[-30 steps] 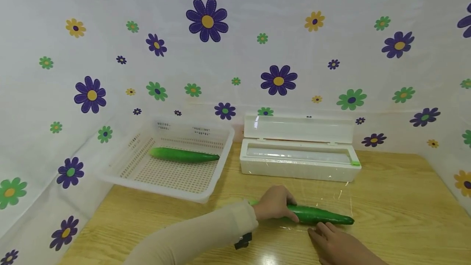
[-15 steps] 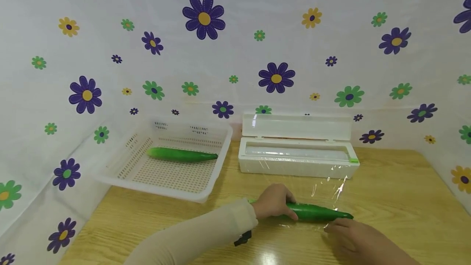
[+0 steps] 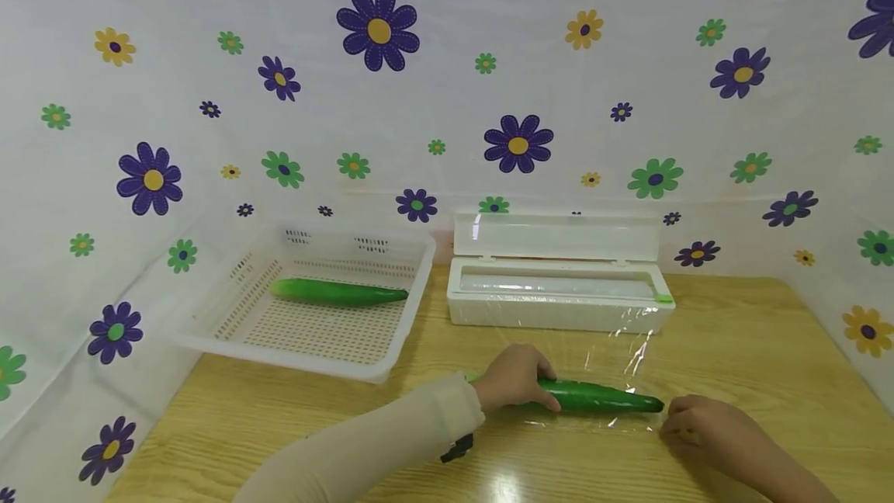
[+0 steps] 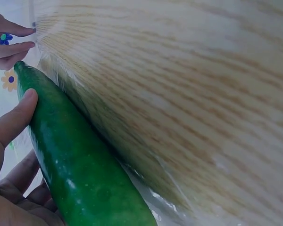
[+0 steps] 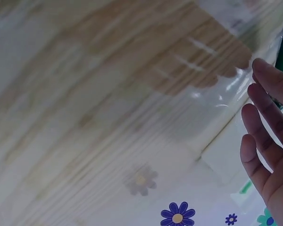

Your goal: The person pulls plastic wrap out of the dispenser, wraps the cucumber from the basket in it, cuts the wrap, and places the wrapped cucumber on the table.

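A green cucumber (image 3: 594,396) lies on a sheet of clear plastic wrap (image 3: 608,355) on the table. My left hand (image 3: 515,377) grips it from above near its paler end; in the left wrist view, the thumb (image 4: 26,106) lies along its skin. My right hand (image 3: 712,429) is just beyond the cucumber's dark tip, by the right edge of the wrap. Its fingers (image 5: 259,127) are loosely bent, and a gap shows between thumb and forefinger in the left wrist view. The wrap runs back to a white dispenser box (image 3: 559,314) with its lid raised.
A white plastic basket (image 3: 377,369) stands at the back left with a second cucumber (image 3: 338,293) inside. Inside the dispenser box lies a roll of wrap (image 3: 559,286), with a green slider (image 3: 663,298) at the box's right end. A flowered sheet (image 3: 447,84) hangs behind the wooden table (image 3: 733,348).
My right hand has moved right, from the cucumber's near side to past its tip at the wrap's right edge. My left hand keeps its grip. The head view has shifted slightly.
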Action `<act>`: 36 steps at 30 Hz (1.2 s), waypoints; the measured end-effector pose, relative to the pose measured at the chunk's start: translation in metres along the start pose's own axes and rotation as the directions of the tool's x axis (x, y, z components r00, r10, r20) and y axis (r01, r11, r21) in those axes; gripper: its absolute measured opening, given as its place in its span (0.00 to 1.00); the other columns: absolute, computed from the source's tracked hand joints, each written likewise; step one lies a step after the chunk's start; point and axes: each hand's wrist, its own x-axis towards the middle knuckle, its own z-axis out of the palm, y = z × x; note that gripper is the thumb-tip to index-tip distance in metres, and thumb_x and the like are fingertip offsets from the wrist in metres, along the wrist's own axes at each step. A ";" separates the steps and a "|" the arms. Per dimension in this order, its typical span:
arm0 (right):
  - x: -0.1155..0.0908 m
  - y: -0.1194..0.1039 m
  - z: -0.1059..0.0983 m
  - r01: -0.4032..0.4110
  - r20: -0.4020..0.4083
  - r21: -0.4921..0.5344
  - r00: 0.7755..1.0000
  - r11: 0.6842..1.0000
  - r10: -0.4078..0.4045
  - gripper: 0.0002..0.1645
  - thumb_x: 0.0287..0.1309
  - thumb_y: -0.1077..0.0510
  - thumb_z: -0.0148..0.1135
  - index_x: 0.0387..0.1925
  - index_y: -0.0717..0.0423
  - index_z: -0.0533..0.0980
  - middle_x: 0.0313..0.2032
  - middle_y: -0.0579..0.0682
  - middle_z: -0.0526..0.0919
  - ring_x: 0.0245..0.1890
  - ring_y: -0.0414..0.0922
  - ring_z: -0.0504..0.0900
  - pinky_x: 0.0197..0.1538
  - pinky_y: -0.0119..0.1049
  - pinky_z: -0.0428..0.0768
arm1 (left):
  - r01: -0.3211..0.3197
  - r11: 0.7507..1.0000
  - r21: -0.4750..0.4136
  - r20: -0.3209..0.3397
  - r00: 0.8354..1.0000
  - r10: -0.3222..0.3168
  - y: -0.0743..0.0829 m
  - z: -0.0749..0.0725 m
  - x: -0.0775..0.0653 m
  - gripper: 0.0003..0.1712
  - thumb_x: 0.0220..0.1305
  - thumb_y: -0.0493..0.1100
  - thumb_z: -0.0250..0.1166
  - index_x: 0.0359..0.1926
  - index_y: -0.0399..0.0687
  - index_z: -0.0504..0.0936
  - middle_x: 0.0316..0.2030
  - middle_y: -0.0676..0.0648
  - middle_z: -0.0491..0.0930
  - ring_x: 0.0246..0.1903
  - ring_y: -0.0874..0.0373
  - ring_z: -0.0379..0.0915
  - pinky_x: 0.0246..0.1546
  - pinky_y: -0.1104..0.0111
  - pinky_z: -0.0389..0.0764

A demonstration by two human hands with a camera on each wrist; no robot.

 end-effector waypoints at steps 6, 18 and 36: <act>0.004 0.001 0.010 0.114 -0.171 -0.167 0.975 0.979 -0.142 0.11 0.35 0.62 0.73 0.17 0.44 0.79 0.21 0.34 0.72 0.22 0.27 0.65 0.24 0.26 0.71 | 0.007 1.000 -0.008 0.006 1.000 -0.007 0.001 0.001 0.002 0.23 0.37 0.49 0.79 0.38 0.47 0.86 0.37 0.52 0.87 0.32 0.67 0.79 0.35 0.80 0.75; 0.004 -0.005 0.015 0.028 -0.263 -0.236 0.960 0.971 -0.091 0.19 0.32 0.67 0.71 0.13 0.43 0.69 0.19 0.34 0.66 0.19 0.27 0.55 0.18 0.24 0.59 | 0.022 0.999 -0.035 0.010 1.000 -0.022 0.002 0.001 -0.001 0.21 0.39 0.48 0.78 0.37 0.46 0.87 0.35 0.51 0.87 0.29 0.67 0.77 0.33 0.80 0.75; 0.027 0.005 -0.017 0.228 -0.341 -0.189 0.897 0.955 -0.282 0.14 0.64 0.53 0.46 0.21 0.46 0.66 0.23 0.37 0.65 0.20 0.23 0.53 0.19 0.17 0.55 | 0.015 1.000 0.015 0.023 1.000 -0.015 0.004 -0.003 -0.001 0.22 0.41 0.50 0.77 0.38 0.47 0.87 0.38 0.52 0.87 0.35 0.64 0.80 0.37 0.78 0.77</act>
